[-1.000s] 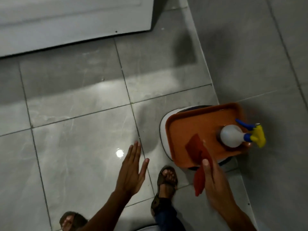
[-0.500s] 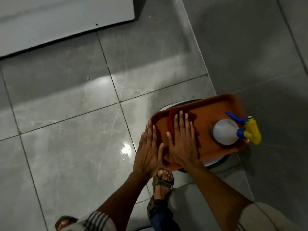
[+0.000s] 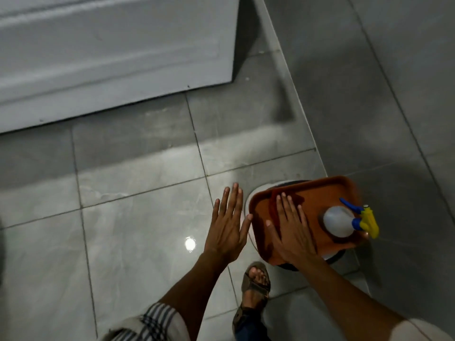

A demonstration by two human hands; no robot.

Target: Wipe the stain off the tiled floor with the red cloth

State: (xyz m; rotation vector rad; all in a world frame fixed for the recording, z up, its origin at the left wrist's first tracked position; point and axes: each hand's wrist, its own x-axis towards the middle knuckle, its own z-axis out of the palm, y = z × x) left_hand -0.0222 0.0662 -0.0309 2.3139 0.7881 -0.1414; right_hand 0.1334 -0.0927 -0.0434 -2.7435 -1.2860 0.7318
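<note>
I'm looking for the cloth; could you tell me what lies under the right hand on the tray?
The right hand lies flat on the red cloth, which shows past its fingers on the orange tray. The cloth beneath the palm is covered.

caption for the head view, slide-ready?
Right hand flat on red cloth in orange tray; left hand open beside it; spray bottle on tray.

Right hand [image 3: 293, 236] flat on red cloth [image 3: 274, 207] in orange tray [image 3: 320, 193], fingers straight. Left hand [image 3: 227, 227] open above grey tiled floor [image 3: 138, 230], beside tray. Spray bottle [image 3: 344, 221] lying in tray. Sandalled foot [image 3: 256, 281] below.
</note>
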